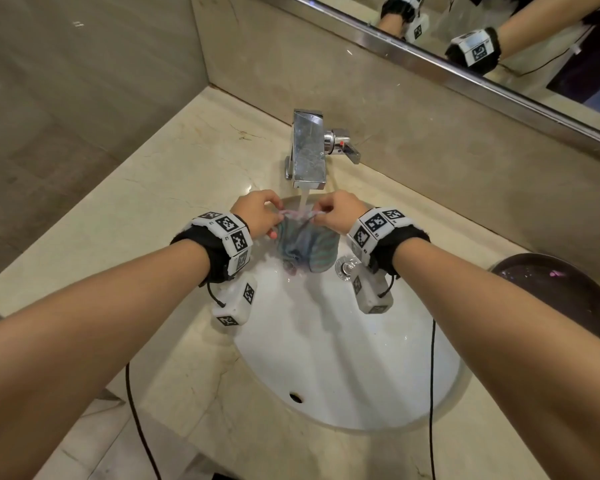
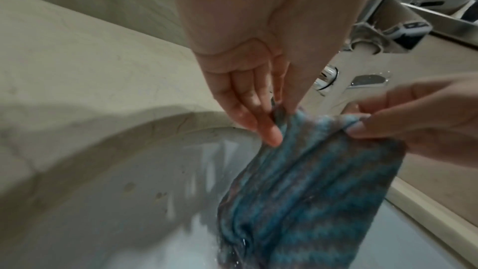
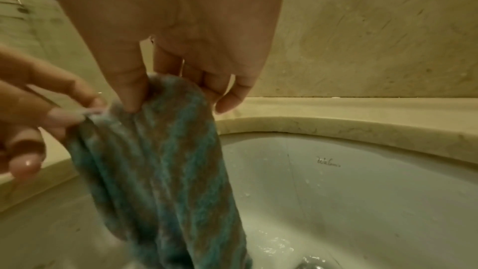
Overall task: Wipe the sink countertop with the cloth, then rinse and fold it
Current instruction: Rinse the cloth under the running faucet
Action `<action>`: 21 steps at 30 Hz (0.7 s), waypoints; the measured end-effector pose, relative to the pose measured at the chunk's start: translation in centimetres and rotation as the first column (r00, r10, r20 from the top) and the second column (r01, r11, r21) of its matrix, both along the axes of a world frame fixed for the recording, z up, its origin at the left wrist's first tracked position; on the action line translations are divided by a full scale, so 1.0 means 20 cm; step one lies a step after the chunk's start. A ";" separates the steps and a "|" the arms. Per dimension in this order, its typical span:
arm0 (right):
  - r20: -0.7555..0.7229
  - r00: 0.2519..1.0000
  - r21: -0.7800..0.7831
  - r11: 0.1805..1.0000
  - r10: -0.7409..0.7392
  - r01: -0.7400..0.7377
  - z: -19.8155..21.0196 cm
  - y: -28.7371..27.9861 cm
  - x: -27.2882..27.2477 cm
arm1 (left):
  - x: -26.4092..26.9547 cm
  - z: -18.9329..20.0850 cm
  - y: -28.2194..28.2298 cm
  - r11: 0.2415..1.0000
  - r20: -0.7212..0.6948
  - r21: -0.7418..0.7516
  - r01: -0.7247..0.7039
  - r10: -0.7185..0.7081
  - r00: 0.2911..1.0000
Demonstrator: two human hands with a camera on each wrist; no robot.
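Teal-and-grey striped fabric, the cloth (image 1: 300, 242), is held by its top edge under the running water (image 1: 305, 199) at the back of the sink (image 1: 343, 368). The upper left corner of the cloth is pinched by the left hand (image 1: 257, 213) between thumb and forefinger, with the other fingers (image 2: 240, 97) extended loosely downward beside it. The upper right corner is pinched by the right hand (image 1: 338, 211) in the same way, thumb pressed against the fabric and the remaining fingers (image 3: 227, 89) curled loosely behind it. The top edge is stretched between the two hands directly beneath the spout of the chrome faucet (image 1: 307, 150), and the stream is caught on it. The rest of the cloth is left hanging in soft vertical folds into the white basin, its lower end bunched near the drain (image 1: 346, 268) at the back of the bowl. Water is seen pooling and splashing around that lower end. The sink is set into a beige marble countertop (image 1: 174, 188), and the faucet is mounted at the countertop's back edge, below a mirror (image 1: 499, 36). A dark round object (image 1: 561, 299) is seen at the countertop's right edge, well apart from the cloth.
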State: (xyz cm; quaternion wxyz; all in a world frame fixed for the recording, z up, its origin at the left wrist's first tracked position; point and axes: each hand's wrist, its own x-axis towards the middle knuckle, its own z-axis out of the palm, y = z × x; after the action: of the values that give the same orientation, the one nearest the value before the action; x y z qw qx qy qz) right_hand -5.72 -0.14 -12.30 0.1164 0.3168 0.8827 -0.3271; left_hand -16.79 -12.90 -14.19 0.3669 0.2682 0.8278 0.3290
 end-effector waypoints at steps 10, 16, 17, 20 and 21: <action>-0.107 0.994 -0.060 0.998 -0.036 0.030 0.02 -0.03 -0.07 | 0.04 0.03 0.03 0.982 -0.200 -0.118 0.150 -0.171 0.965; -0.058 0.998 -0.053 0.998 -0.030 0.027 0.00 -0.02 -0.03 | 0.03 0.05 0.03 0.996 -0.188 0.034 0.085 -0.077 0.979; -0.012 1.000 -0.041 0.999 -0.005 0.005 -0.01 -0.02 -0.03 | 0.04 0.05 0.04 0.995 -0.177 0.054 0.086 -0.075 0.981; 0.121 0.990 0.066 0.995 0.066 -0.074 -0.04 -0.01 -0.02 | 0.06 0.05 0.04 0.992 -0.154 0.093 0.082 -0.067 0.986; 0.123 0.991 0.091 0.994 0.055 -0.067 -0.05 -0.01 -0.02 | 0.07 0.05 0.04 0.992 -0.145 0.104 0.074 -0.058 0.988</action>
State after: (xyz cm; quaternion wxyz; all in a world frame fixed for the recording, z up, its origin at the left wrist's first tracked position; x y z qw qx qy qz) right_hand -6.03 -0.38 -13.31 0.1641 0.3138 0.8979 -0.2616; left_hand -15.49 -12.03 -13.11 0.3028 0.3378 0.8231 0.3416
